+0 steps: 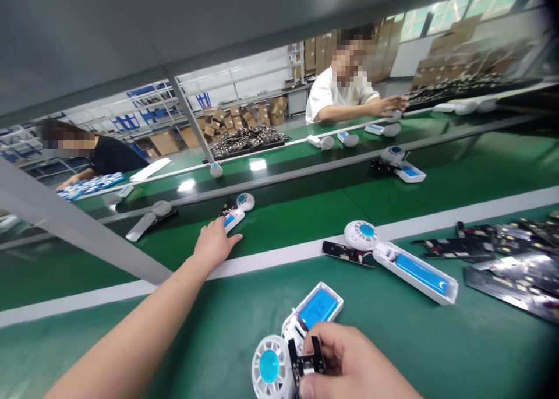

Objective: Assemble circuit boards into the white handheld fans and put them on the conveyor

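My left hand [217, 244] reaches out over the green belt, thumb spread away from the fingers. Its fingertips meet the handle of a small white handheld fan [245, 201] with a blue battery and a dark board beside it. Low in the view, my right hand [345, 361] pinches a black circuit board [301, 361] between thumb and fingers. That board is held against an opened fan housing [269, 367] whose handle shell [321, 306] contains a blue battery and thin wires. Right of it lies another opened fan [414, 274], with its own board [347, 253] alongside.
Loose circuit boards [515, 259] are piled at the right. A white rail [271, 259] separates my bench from the belt, which carries more fans [410, 172]. A slanted post [82, 224] stands at left. Two people [343, 96] work across the line.
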`<control>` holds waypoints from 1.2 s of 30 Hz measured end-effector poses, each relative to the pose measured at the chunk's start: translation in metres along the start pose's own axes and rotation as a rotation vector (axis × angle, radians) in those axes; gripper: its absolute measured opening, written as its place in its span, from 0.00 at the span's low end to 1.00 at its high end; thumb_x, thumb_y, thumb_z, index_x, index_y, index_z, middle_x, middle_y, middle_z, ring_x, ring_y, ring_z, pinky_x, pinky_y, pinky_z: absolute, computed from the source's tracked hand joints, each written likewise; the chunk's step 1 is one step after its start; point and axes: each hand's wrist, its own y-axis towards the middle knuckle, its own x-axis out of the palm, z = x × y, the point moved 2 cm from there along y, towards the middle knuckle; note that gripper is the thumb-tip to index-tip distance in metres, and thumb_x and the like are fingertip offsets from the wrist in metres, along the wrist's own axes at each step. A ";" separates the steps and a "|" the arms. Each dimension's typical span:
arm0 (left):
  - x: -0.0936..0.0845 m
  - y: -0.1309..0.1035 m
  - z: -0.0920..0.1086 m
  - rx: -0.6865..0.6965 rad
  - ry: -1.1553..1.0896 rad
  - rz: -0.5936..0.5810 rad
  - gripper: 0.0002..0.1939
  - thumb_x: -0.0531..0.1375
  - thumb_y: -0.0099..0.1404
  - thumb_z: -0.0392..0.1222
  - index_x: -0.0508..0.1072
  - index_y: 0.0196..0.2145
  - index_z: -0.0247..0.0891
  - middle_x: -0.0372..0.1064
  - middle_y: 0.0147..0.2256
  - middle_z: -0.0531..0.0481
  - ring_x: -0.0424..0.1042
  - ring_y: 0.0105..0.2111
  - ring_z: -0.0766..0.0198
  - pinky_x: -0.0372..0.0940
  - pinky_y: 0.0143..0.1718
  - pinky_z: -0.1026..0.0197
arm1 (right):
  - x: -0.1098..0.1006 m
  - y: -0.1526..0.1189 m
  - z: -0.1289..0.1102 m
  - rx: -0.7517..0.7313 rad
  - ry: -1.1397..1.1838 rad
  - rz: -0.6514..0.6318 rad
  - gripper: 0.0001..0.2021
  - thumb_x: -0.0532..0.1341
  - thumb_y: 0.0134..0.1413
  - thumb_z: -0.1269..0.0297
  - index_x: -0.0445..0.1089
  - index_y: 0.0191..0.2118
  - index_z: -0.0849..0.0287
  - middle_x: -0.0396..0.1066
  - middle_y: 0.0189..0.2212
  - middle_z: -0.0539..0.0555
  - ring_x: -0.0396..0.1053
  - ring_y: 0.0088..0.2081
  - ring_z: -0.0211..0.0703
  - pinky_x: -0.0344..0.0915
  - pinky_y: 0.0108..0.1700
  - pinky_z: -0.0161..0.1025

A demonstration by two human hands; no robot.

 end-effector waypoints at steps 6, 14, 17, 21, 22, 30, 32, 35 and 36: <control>0.013 0.021 -0.027 0.039 0.114 0.027 0.16 0.59 0.70 0.45 0.70 0.52 0.36 0.69 0.51 0.43 0.72 0.47 0.55 0.69 0.48 0.47 | 0.000 0.000 -0.002 -0.086 0.033 0.002 0.09 0.63 0.43 0.70 0.73 0.35 0.61 0.74 0.31 0.51 0.71 0.34 0.43 0.64 0.37 0.36; -0.009 -0.067 -0.055 0.207 0.153 0.002 0.13 0.50 0.72 0.40 0.73 0.40 0.34 0.73 0.39 0.42 0.71 0.42 0.53 0.67 0.45 0.51 | 0.001 -0.003 0.000 -0.057 0.022 -0.001 0.09 0.62 0.50 0.69 0.74 0.38 0.60 0.74 0.32 0.51 0.71 0.34 0.42 0.66 0.34 0.35; -0.015 -0.123 -0.061 0.300 0.153 0.001 0.15 0.47 0.72 0.42 0.72 0.40 0.35 0.72 0.39 0.39 0.70 0.41 0.49 0.64 0.45 0.48 | -0.001 -0.008 -0.005 -0.096 -0.060 0.058 0.12 0.60 0.55 0.67 0.73 0.46 0.58 0.76 0.39 0.52 0.73 0.41 0.45 0.67 0.43 0.37; -0.011 -0.181 -0.068 0.433 0.123 0.010 0.16 0.47 0.72 0.45 0.71 0.38 0.36 0.70 0.34 0.42 0.68 0.35 0.51 0.63 0.39 0.49 | -0.005 -0.015 -0.015 -0.072 -0.331 0.140 0.17 0.62 0.54 0.63 0.73 0.50 0.55 0.74 0.50 0.54 0.69 0.52 0.52 0.65 0.53 0.42; -0.010 -0.190 -0.069 0.445 0.119 0.005 0.15 0.47 0.72 0.44 0.72 0.37 0.37 0.69 0.32 0.43 0.68 0.34 0.52 0.62 0.37 0.50 | -0.005 -0.016 -0.017 -0.051 -0.383 0.147 0.18 0.63 0.52 0.63 0.74 0.51 0.54 0.73 0.52 0.54 0.69 0.53 0.53 0.65 0.53 0.42; -0.036 -0.199 -0.008 0.581 -0.252 0.020 0.09 0.54 0.71 0.40 0.74 0.44 0.41 0.73 0.35 0.49 0.72 0.33 0.59 0.65 0.35 0.59 | -0.009 -0.018 -0.024 0.036 -0.743 0.166 0.23 0.70 0.39 0.72 0.74 0.45 0.46 0.78 0.41 0.45 0.74 0.44 0.49 0.67 0.44 0.36; -0.041 -0.188 0.023 0.676 -0.468 -0.109 0.13 0.52 0.72 0.35 0.74 0.48 0.43 0.74 0.40 0.50 0.74 0.37 0.63 0.67 0.39 0.64 | -0.011 -0.019 -0.027 0.013 -0.799 0.158 0.21 0.70 0.39 0.73 0.73 0.42 0.49 0.78 0.36 0.44 0.75 0.38 0.46 0.67 0.39 0.35; -0.043 -0.170 0.054 0.680 -0.557 -0.362 0.17 0.53 0.69 0.31 0.76 0.49 0.46 0.74 0.40 0.51 0.74 0.38 0.64 0.67 0.39 0.65 | -0.018 -0.021 -0.035 -0.034 -0.871 0.130 0.19 0.71 0.39 0.75 0.73 0.39 0.50 0.78 0.35 0.44 0.75 0.37 0.45 0.66 0.37 0.34; -0.044 -0.165 0.060 0.664 -0.547 -0.436 0.17 0.55 0.68 0.31 0.78 0.47 0.46 0.74 0.38 0.52 0.74 0.37 0.64 0.67 0.38 0.65 | -0.020 -0.022 -0.037 -0.049 -0.883 0.115 0.19 0.71 0.39 0.76 0.73 0.40 0.50 0.78 0.36 0.45 0.75 0.38 0.45 0.66 0.38 0.34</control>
